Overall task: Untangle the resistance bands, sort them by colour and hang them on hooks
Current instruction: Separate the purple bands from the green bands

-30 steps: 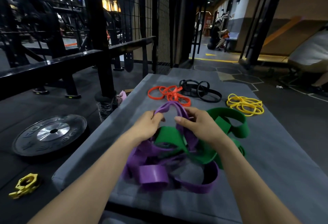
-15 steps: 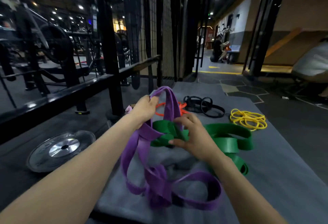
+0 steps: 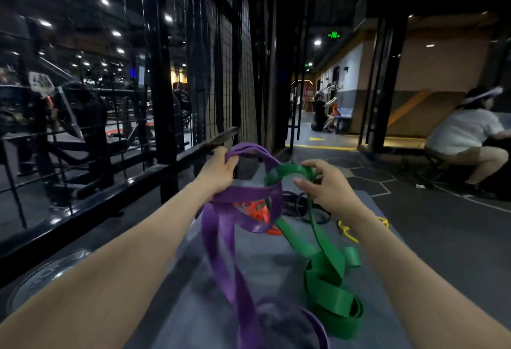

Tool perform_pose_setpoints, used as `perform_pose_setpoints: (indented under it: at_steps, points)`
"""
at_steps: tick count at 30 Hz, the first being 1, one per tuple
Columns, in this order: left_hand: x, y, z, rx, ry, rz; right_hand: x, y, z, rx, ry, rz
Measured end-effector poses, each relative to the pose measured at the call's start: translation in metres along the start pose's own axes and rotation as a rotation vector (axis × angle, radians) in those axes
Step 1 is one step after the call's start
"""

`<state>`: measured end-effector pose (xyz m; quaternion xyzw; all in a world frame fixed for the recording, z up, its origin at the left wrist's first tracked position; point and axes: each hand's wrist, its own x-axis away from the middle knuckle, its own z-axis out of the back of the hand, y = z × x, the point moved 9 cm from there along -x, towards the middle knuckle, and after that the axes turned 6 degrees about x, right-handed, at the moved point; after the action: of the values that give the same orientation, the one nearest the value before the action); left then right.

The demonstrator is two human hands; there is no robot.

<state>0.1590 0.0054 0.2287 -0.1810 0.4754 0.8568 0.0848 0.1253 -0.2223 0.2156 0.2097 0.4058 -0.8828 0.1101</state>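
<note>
My left hand (image 3: 219,172) grips the top of the purple bands (image 3: 221,241) and holds them up; their loops hang down to the grey mat (image 3: 265,271). My right hand (image 3: 325,182) pinches the top of the green bands (image 3: 325,274), lifted beside the purple ones, with their lower loops piled on the mat. The two colours still cross near my hands. Behind them on the mat lie orange bands (image 3: 255,212), black bands (image 3: 296,206) and yellow bands (image 3: 348,231), all partly hidden.
A black rack rail (image 3: 83,210) and wire mesh panel (image 3: 221,72) run along the left. A weight plate (image 3: 41,279) lies on the floor at lower left. A person in a white shirt (image 3: 467,133) crouches at the right.
Both hands rose well above the mat. My left lifted the purple bands higher; my right took hold of the green bands and raised them, pulling the colours apart. The camera tilted upward.
</note>
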Motion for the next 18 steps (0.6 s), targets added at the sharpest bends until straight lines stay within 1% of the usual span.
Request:
perform_pose_setpoints:
  at_steps: [2, 4, 6, 11, 15, 18]
  points:
    - [-0.010, 0.016, 0.003, 0.007, 0.019, -0.025, -0.012, 0.005, 0.010, 0.068, 0.055, -0.018]
    - [-0.020, 0.027, 0.006, 0.063, 0.047, -0.032, -0.020, 0.011, 0.020, 0.083, 0.115, -0.047]
    - [-0.029, 0.031, 0.007, 0.084, 0.067, -0.026, -0.026, 0.017, 0.026, 0.105, 0.129, -0.064]
    - [-0.036, 0.023, 0.002, -0.045, 0.072, -0.077, -0.037, 0.029, 0.035, 0.102, 0.153, -0.074]
    - [-0.038, 0.012, -0.005, -0.150, 0.019, -0.125, -0.036, 0.054, 0.052, 0.024, 0.197, -0.173]
    - [-0.040, 0.004, -0.014, -0.145, -0.009, -0.113, -0.028, 0.069, 0.056, 0.084, 0.191, -0.207]
